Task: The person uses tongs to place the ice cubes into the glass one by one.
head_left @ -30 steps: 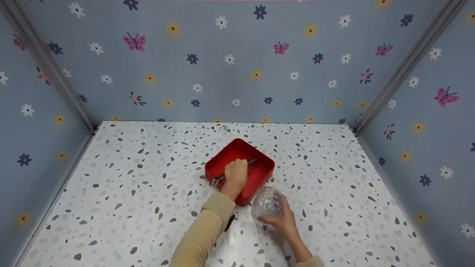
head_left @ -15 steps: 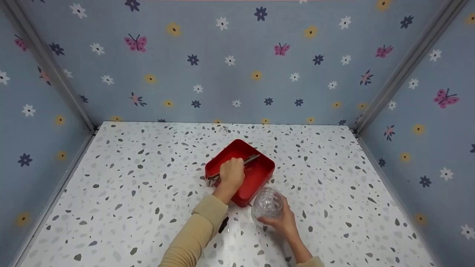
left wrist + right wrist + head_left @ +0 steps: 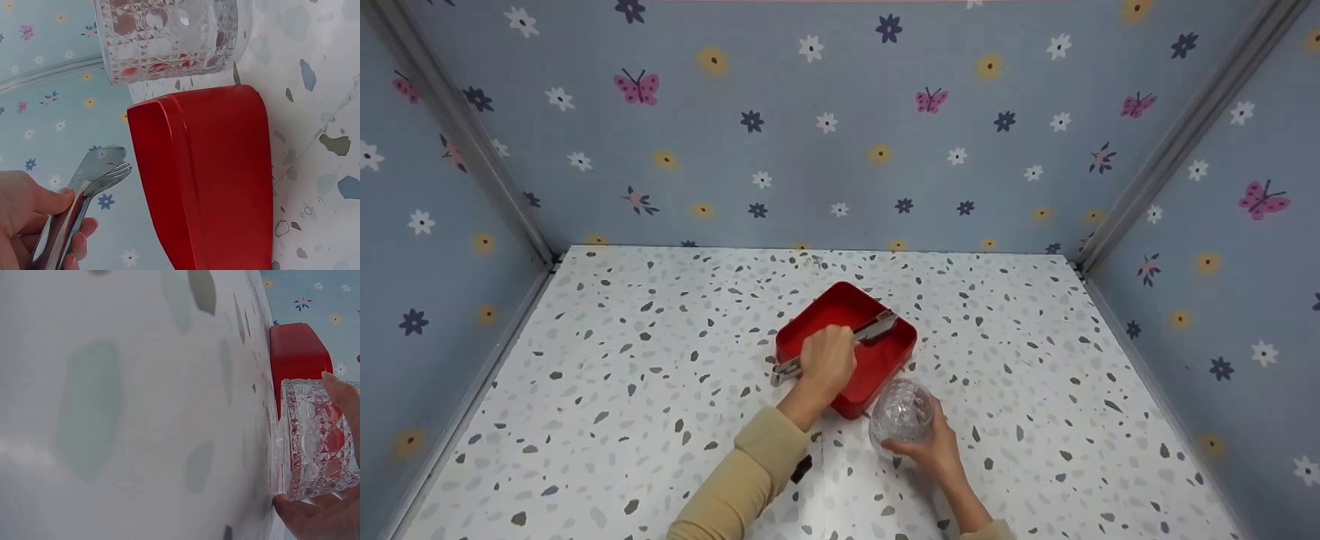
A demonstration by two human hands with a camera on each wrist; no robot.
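Observation:
My left hand (image 3: 829,361) grips a fork (image 3: 115,175) and a broad-bladed table knife (image 3: 100,162) together. The cutlery lies slantwise over the open top of a red rectangular box (image 3: 876,369), above its rim in the left wrist view. On the near right of that box stands a clear cut-glass tumbler (image 3: 900,412), close to the box's corner. My right hand (image 3: 936,442) holds the tumbler from the right side, thumb in front and fingers round behind, as the right wrist view of the glass (image 3: 315,439) also shows. The handles are partly hidden by my left hand.
A white speckled tabletop (image 3: 645,390) lies under everything. Blue flowered panels (image 3: 825,120) enclose the back and both sides. A small dark object (image 3: 801,469) shows beside the left sleeve (image 3: 757,472).
My left hand has shifted slightly left, and the cutlery has turned so that its broad end shows over the box's right part. The right hand and tumbler have stayed put.

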